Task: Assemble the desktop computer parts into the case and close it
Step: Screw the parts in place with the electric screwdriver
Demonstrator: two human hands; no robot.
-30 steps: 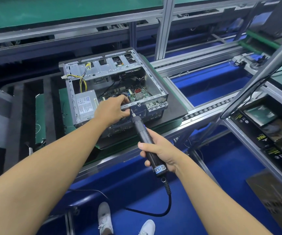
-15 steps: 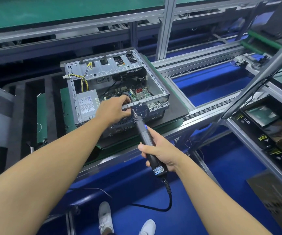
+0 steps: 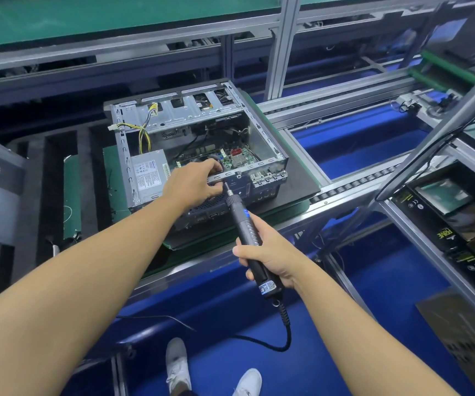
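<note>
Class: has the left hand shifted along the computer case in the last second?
No. The left hand still grips the same spot on the computer case rim, beside the screwdriver tip.

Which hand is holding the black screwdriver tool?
The right hand grips the screwdriver; the left hand holds the rim of the computer case instead.

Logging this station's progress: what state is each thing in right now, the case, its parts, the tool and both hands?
Grey metal computer case: open, side panel off.
Grey power supply box: seated inside the case.
Yellow and black cable bundle: loose, white plug unconnected.
Black electric screwdriver: tilted, tip at the case's near rail.
Left hand: grips that rail.
Right hand: grips the screwdriver.
</note>
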